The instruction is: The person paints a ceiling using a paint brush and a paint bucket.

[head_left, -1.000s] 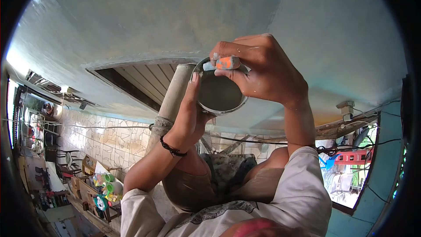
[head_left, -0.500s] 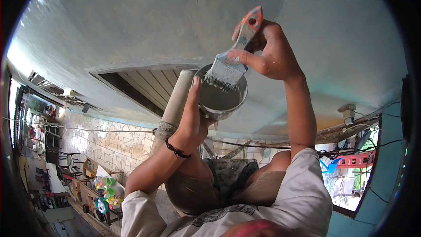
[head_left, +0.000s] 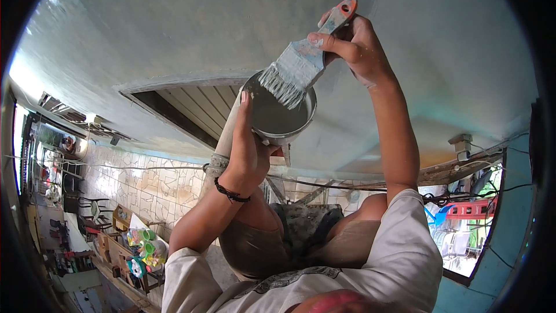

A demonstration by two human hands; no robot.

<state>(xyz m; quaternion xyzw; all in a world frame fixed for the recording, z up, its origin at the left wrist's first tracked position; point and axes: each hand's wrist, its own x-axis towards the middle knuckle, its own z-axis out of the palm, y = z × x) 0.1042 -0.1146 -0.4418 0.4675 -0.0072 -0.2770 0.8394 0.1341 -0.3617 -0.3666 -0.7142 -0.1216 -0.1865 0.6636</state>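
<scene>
My right hand (head_left: pixel 360 52) grips the handle of a wide paintbrush (head_left: pixel 299 64), thumb pressed along its near side. The brush has a worn grey handle with an orange end, and its ferrule and bristles are coated in pale paint. Its bristles point down and left over the mouth of a small grey paint bucket (head_left: pixel 291 137). Wrapped around the bucket's left side and underside is my left hand (head_left: pixel 250 149), its thumb up against the rim. The bucket tips towards me, showing grey paint inside.
A grey painted wall surface (head_left: pixel 231 29) spreads above, with a slatted opening (head_left: pixel 188 110) beside a pipe (head_left: pixel 226 136). Far below are a tiled floor (head_left: pixel 133 182), a cluttered table (head_left: pixel 121 249) and chairs (head_left: pixel 92 211). Cables (head_left: pixel 324 186) run across under my arms.
The paintbrush has risen slightly and its bristles swung further left, lifting higher over the bucket. My left hand and the bucket have shifted a little left.
</scene>
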